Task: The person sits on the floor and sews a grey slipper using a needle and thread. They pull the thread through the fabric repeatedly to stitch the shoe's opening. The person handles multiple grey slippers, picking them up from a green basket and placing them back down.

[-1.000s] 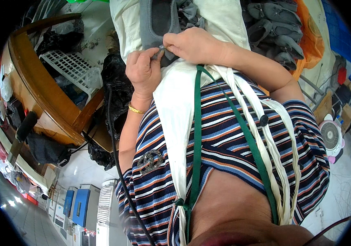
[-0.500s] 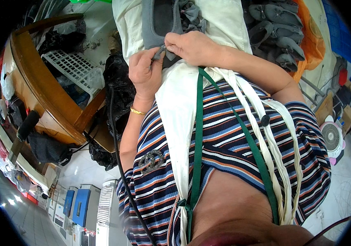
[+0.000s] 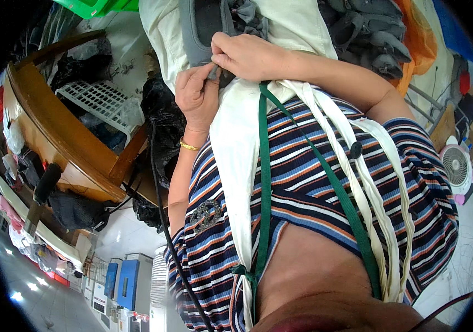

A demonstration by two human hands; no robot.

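Note:
A grey fabric shoe (image 3: pixel 188 39) with a dark opening lies over my lap at the top of the view. My left hand (image 3: pixel 199 97) is closed, thumb and forefinger pinching a small grey piece of fabric (image 3: pixel 212 72) at the shoe's near end. Fingertips of my right hand (image 3: pixel 253 57) press together against the same spot, almost touching the left ones; what they grip is hidden. Beside the shoe is gathered grey fabric (image 3: pixel 251 21), partly covered by my right hand.
Several grey shoes (image 3: pixel 372 41) are heaped at the right beside orange plastic (image 3: pixel 417 44). On the left stand a curved wooden furniture piece (image 3: pixel 62 130), a white plastic basket (image 3: pixel 95 99) and black bags (image 3: pixel 161 108). A small fan (image 3: pixel 456 165) sits far right. A dark cable (image 3: pixel 156 182) hangs down.
The fingertips of both hands have come closer together at the shoe's end, covering more of the small grey piece. The whole view has shifted a little, showing more of a green container.

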